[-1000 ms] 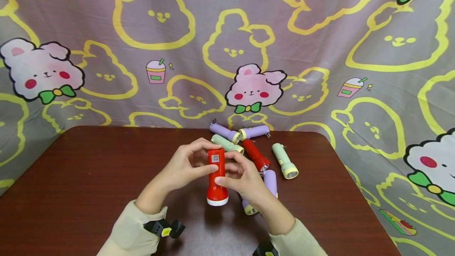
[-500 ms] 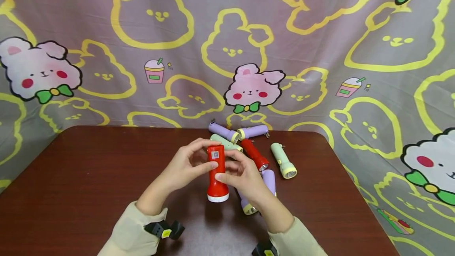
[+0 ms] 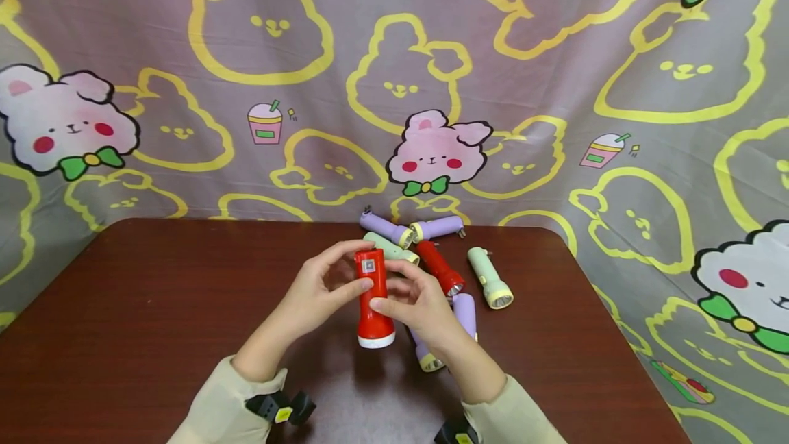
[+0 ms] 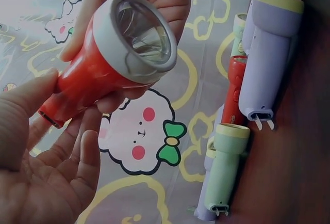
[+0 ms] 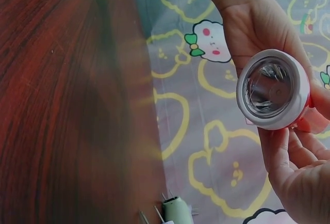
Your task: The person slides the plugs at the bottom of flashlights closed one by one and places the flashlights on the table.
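In the head view a red flashlight point(image 3: 372, 317) with a white head ring hangs lens-down over the table, held between both hands. My left hand point(image 3: 314, 290) pinches it near the tail, thumb on the front by a small square label and forefinger at the top end. Lower down, my right hand point(image 3: 425, 307) grips the body with its thumb across the front. The left wrist view shows the clear lens point(image 4: 142, 33) and a dark slot in the tail. Seen from the right wrist, the white ring point(image 5: 299, 92) faces the camera and hides most of the body.
Several flashlights lie behind and right of the hands: another red one point(image 3: 440, 267), green ones point(image 3: 490, 278) and purple ones point(image 3: 440, 227), some with plug prongs out. The dark wood table point(image 3: 166, 307) extends left. A patterned cloth point(image 3: 542, 19) hangs at its back.
The red flashlight has risen slightly and its tail now leans a little left, with both hands keeping their hold. The whole head view has shifted slightly. The other flashlights lie as before.
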`<state>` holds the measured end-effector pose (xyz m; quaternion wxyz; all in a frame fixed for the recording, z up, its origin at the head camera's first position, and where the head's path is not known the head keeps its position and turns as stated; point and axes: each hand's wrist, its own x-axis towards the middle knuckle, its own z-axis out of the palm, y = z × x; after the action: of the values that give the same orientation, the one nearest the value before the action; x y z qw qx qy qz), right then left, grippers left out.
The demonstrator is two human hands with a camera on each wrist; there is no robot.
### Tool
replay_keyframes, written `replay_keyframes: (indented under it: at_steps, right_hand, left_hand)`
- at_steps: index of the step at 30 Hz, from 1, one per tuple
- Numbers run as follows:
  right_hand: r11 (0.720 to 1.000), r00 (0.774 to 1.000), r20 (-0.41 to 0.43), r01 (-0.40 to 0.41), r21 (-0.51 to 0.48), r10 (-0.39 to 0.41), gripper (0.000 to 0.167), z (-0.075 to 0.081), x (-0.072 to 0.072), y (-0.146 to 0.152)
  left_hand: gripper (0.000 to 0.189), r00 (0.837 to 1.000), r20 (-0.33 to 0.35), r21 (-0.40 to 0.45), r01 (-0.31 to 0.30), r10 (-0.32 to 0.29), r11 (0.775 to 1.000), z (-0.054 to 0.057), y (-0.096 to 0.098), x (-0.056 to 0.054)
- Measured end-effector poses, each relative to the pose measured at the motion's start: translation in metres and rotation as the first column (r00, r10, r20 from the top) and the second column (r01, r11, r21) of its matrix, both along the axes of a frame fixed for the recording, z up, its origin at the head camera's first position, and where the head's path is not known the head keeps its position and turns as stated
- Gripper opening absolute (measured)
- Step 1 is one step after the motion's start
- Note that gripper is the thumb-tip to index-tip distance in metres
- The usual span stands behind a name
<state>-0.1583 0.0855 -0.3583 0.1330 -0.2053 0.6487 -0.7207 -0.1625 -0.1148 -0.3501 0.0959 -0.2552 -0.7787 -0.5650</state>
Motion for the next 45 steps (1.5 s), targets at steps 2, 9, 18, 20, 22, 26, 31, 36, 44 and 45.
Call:
replay_keyframes:
  at_steps: [2, 9, 18, 20, 22, 26, 31, 36, 44, 45]
  right_hand:
    - [1.0, 1.0, 0.002, 0.002, 0.007, -0.002, 0.053, 0.0, 0.0, 0.0]
    - [1.0, 1.0, -0.002, 0.011, 0.02, -0.011, 0.054, -0.001, 0.0, 0.0]
    - [0.998, 0.999, 0.014, 0.047, 0.044, -0.048, 0.055, -0.003, -0.002, -0.009]
    - [0.998, 0.999, 0.002, 0.047, 0.041, -0.047, 0.055, -0.004, -0.003, -0.012]
    - [0.998, 0.999, -0.012, 0.048, 0.033, -0.048, 0.054, -0.006, -0.003, -0.016]
    - [0.998, 0.997, -0.042, 0.064, 0.022, -0.063, 0.052, -0.008, -0.003, -0.027]
    - [0.997, 0.996, -0.054, 0.071, 0.027, -0.069, 0.051, -0.011, 0.001, -0.04]
    - [0.997, 0.995, -0.084, 0.062, 0.036, -0.059, 0.05, -0.014, 0.002, -0.051]
    - [0.997, 0.992, -0.125, 0.031, 0.072, -0.022, 0.057, -0.016, 0.005, -0.057]
    - [0.997, 0.992, -0.124, 0.016, 0.07, -0.008, 0.059, -0.017, 0.005, -0.058]
  left_hand:
    - [0.048, 1.0, 0.013, 0.005, -0.012, 0.012, 1.0, -0.001, 0.0, 0.001]
    - [0.05, 0.998, 0.048, 0.031, -0.029, 0.027, 0.999, -0.004, 0.001, 0.004]
    - [0.055, 0.998, 0.062, 0.073, -0.038, 0.034, 0.997, -0.008, -0.005, 0.004]
    - [0.054, 0.998, 0.058, 0.071, -0.041, 0.037, 0.997, -0.009, -0.008, 0.003]
    - [0.054, 0.997, 0.058, 0.063, -0.049, 0.045, 0.997, -0.008, -0.012, 0.003]
    - [0.053, 0.996, 0.067, 0.041, -0.062, 0.059, 0.997, -0.006, -0.022, 0.003]
    - [0.05, 0.994, 0.079, -0.001, -0.078, 0.078, 0.997, -0.007, -0.037, 0.005]
    - [0.049, 0.994, 0.071, -0.041, -0.082, 0.085, 0.996, -0.007, -0.049, 0.007]
    - [0.049, 0.99, 0.088, -0.078, -0.102, 0.109, 0.992, -0.006, -0.065, 0.008]
    - [0.049, 0.99, 0.094, -0.082, -0.102, 0.109, 0.991, -0.005, -0.068, 0.008]
